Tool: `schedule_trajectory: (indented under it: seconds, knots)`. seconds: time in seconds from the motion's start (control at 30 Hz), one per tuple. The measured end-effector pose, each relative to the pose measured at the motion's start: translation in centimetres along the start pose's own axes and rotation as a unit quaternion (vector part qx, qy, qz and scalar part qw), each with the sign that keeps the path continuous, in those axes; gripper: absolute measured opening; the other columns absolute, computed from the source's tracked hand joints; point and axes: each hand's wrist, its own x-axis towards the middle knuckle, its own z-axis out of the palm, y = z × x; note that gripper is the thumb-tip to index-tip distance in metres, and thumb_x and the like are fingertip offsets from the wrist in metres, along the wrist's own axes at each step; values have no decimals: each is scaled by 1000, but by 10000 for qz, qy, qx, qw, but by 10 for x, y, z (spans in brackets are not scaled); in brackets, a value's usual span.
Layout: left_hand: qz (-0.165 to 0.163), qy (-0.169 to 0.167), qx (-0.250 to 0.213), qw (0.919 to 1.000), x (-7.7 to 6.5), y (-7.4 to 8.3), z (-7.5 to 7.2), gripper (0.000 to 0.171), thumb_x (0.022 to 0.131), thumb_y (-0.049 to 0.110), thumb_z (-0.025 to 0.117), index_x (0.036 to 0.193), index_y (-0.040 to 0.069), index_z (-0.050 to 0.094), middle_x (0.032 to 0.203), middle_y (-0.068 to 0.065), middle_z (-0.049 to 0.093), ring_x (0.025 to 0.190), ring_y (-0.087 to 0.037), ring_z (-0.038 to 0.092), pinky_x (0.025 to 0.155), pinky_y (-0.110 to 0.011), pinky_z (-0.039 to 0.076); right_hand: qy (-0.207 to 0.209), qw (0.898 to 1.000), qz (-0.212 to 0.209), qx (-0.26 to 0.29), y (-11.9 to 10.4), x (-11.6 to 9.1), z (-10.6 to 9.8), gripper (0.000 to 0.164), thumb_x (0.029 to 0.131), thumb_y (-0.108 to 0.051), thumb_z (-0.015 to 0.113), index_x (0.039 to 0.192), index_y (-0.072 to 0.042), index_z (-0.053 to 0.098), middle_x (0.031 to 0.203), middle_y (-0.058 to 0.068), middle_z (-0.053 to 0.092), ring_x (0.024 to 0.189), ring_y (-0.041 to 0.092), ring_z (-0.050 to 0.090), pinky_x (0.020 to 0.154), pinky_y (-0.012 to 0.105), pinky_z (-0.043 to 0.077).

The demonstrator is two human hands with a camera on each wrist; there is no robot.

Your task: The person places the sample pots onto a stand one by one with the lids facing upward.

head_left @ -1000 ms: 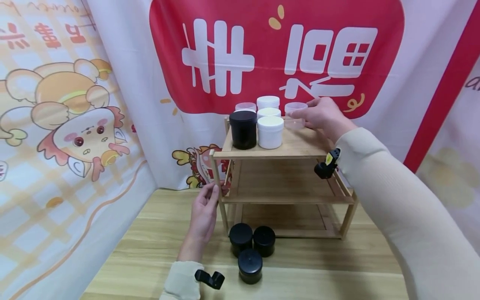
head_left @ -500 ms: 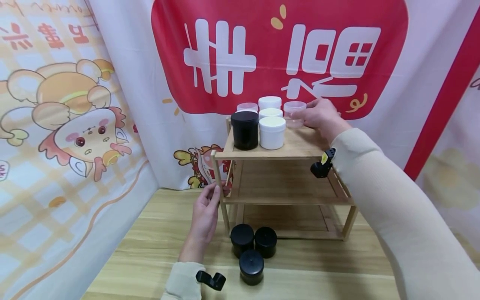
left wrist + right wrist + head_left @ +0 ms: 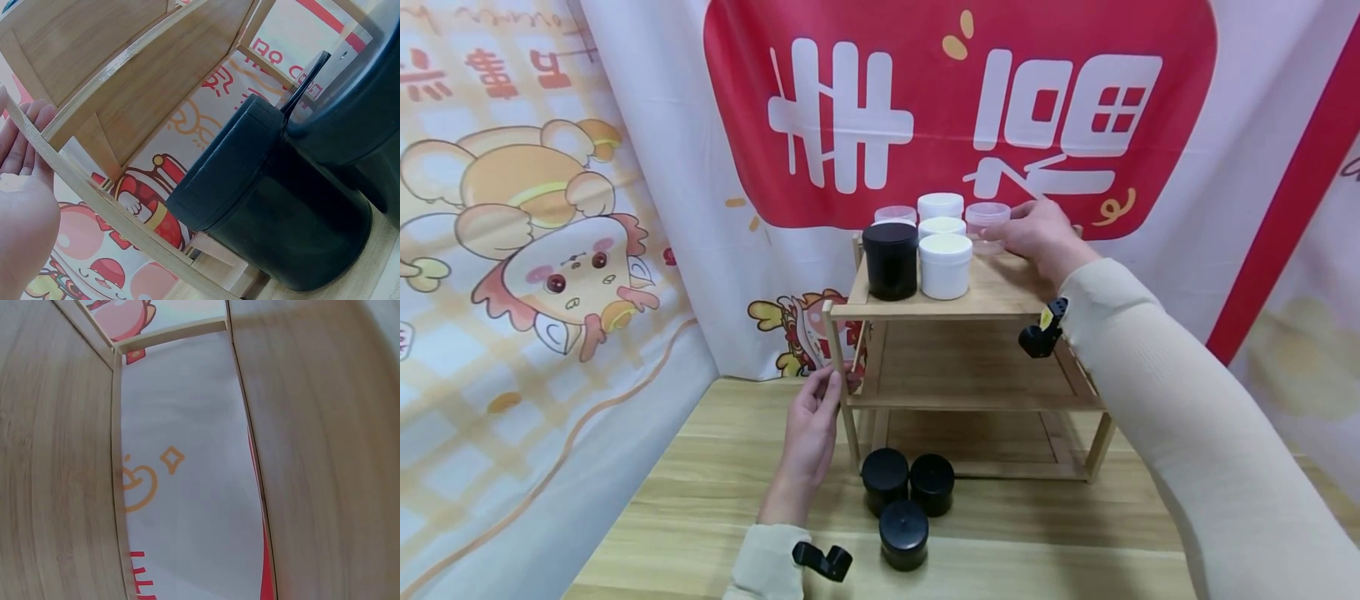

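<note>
My right hand point(image 3: 1047, 237) holds a clear plastic jar point(image 3: 988, 218) by its right side at the back of the wooden rack's top shelf, just right of the white jars point(image 3: 945, 267). Lower down, my left hand point(image 3: 809, 429) grips the rack's front left post point(image 3: 833, 337) between thumb and fingers. In the left wrist view that hand point(image 3: 28, 212) lies against the post, its fingers behind it. A tall black jar point(image 3: 891, 262) stands front left on the top shelf, with another clear jar point(image 3: 895, 214) behind it. The right wrist view shows only shelf boards point(image 3: 56, 462) and backdrop.
Several black lidded jars point(image 3: 903, 533) stand on the wooden table point(image 3: 700, 500) before the rack point(image 3: 970, 402); one black jar point(image 3: 294, 212) looms large in the left wrist view. A printed cloth point(image 3: 820, 125) hangs close behind the rack.
My right hand has shifted the clear jar slightly left, closer to the white jars. The left hand keeps its grip on the post.
</note>
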Motion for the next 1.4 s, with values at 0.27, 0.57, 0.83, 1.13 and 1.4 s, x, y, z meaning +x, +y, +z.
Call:
schedule_trajectory:
  seconds: [0.27, 0.57, 0.83, 1.13, 1.4]
  knots:
    - [60, -43, -60, 10000, -3, -2, 2, 25, 114, 24, 55, 134, 10, 61, 145, -14, 59, 126, -13, 63, 116, -22, 47, 17, 10000, 77, -25, 3, -2, -2, 92, 94, -47, 80, 167, -17, 33, 166, 13, 43, 143, 32, 45, 121, 48, 46]
    - [33, -2, -41, 10000, -2, 0, 0, 30, 114, 25, 56, 136, 6, 59, 146, -11, 60, 129, -12, 60, 115, -20, 47, -203, 9998, -36, -6, -1, -16, -16, 92, 94, -50, 80, 166, -15, 35, 165, 14, 44, 142, 34, 48, 122, 50, 46]
    - [23, 34, 8, 10000, -1, 0, -2, 23, 113, 27, 58, 131, 13, 62, 144, -10, 60, 128, -12, 59, 114, -20, 47, -221, 9992, -162, -301, -12, -29, -28, 91, 94, -51, 79, 166, -15, 37, 167, 14, 43, 146, 36, 47, 123, 56, 45]
    - [32, 31, -4, 10000, -1, -1, -2, 28, 113, 26, 57, 134, 7, 60, 147, -12, 59, 131, -12, 58, 115, -19, 46, -227, 9978, -365, -503, -19, -42, -38, 91, 93, -53, 79, 165, -14, 39, 167, 14, 44, 145, 36, 51, 122, 58, 46]
    - [-64, 50, 104, 9999, -1, 0, 0, 42, 113, 29, 57, 142, -2, 54, 139, -3, 61, 127, -12, 60, 113, -21, 46, -414, 9925, -810, -813, -20, -64, -45, 91, 94, -50, 79, 166, -12, 39, 168, 16, 42, 144, 38, 49, 119, 55, 50]
